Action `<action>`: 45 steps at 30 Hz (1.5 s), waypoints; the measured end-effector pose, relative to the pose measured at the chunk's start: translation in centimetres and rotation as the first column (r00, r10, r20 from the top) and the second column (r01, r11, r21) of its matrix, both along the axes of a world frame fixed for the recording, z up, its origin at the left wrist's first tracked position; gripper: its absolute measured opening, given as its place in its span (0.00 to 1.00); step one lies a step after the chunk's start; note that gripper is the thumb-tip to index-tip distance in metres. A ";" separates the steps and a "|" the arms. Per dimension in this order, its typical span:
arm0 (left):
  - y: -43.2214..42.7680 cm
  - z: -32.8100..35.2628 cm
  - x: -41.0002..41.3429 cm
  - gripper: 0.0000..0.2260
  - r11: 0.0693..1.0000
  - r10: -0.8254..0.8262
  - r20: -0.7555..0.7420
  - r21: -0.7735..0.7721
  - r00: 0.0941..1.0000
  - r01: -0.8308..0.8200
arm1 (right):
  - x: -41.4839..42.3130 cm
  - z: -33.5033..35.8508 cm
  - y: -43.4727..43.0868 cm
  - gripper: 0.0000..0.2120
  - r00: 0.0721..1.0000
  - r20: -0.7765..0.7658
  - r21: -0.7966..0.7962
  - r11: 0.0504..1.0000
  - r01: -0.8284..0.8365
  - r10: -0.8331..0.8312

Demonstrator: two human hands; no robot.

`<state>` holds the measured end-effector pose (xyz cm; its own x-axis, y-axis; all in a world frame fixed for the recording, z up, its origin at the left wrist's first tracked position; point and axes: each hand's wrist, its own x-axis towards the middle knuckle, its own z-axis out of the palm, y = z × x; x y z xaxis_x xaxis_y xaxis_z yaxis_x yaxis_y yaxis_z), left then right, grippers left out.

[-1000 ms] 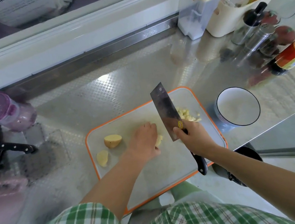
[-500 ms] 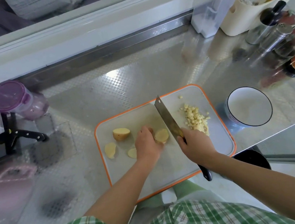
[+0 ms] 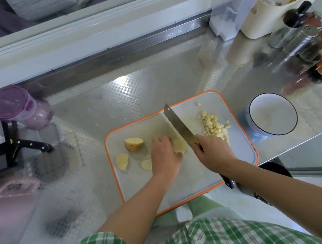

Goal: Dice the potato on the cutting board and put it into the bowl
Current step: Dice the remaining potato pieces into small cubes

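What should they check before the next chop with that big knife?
1. Left hand holds the potato piece steady: ok.
2. Right hand grips the cleaver by its handle: ok.
3. Holding hand kept clear of the blade edge: cannot tell, they sit very close.
4. Diced pile lies right of the blade, out of its way: ok.
5. Bowl stands empty beside the cutting board: ok.

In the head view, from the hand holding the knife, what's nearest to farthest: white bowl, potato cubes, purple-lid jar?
From the right hand:
1. Potato cubes, just beyond it.
2. White bowl, off to its right.
3. Purple-lid jar, far left.
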<state>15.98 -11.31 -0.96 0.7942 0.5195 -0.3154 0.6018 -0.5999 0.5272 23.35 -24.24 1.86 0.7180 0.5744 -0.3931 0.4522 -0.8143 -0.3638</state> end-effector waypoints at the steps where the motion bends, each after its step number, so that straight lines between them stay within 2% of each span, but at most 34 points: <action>1: 0.0 0.1 -0.1 0.15 0.998 -0.047 0.039 0.045 0.998 0.045 | 0.1 0.2 0.0 0.14 1.000 -0.006 0.008 1.000 0.026 -0.025; 3: 0.2 0.0 -0.1 0.12 0.987 -0.127 0.092 0.113 0.988 0.117 | 0.0 0.6 0.0 0.14 0.999 -0.024 0.005 0.999 0.042 -0.041; 6: 0.4 -0.6 -0.3 0.07 0.971 -0.206 0.092 0.142 0.974 0.192 | -0.4 0.8 0.0 0.13 0.998 -0.058 -0.033 0.999 0.012 -0.014; 11: 0.6 -1.3 -0.5 0.03 0.950 -0.281 0.113 0.174 0.953 0.259 | -0.7 0.5 0.3 0.11 0.998 -0.065 -0.059 0.998 -0.005 0.002; 14: 0.6 -1.3 -0.1 0.01 0.938 -0.302 0.071 0.199 0.951 0.283 | -1.0 0.2 0.4 0.08 0.998 -0.050 -0.073 0.997 -0.027 0.024; 21: 0.6 -1.5 0.1 0.04 0.932 -0.306 0.019 0.210 0.952 0.295 | -1.6 -1.2 0.8 0.07 0.999 -0.014 -0.068 0.997 -0.035 0.034; 27: 0.8 -1.3 -0.2 0.03 0.937 -0.312 0.056 0.182 0.948 0.298 | -1.1 -1.1 0.9 0.05 0.999 -0.021 0.027 0.999 0.036 -0.035; 30: 0.9 -1.1 -0.7 0.06 0.938 -0.304 0.092 0.200 0.948 0.281 | -0.8 -0.3 0.6 0.04 1.000 -0.013 0.055 0.998 0.013 -0.013; 36: 0.8 -1.0 -0.7 0.04 0.932 -0.313 0.089 0.222 0.946 0.287 | -0.8 0.3 0.5 0.05 0.996 -0.029 -0.013 0.996 -0.083 0.083; 45: 0.8 -1.2 -0.5 0.03 0.939 -0.303 0.078 0.196 0.950 0.283 | -1.3 -1.0 1.0 0.04 0.995 -0.045 -0.040 0.995 -0.091 0.089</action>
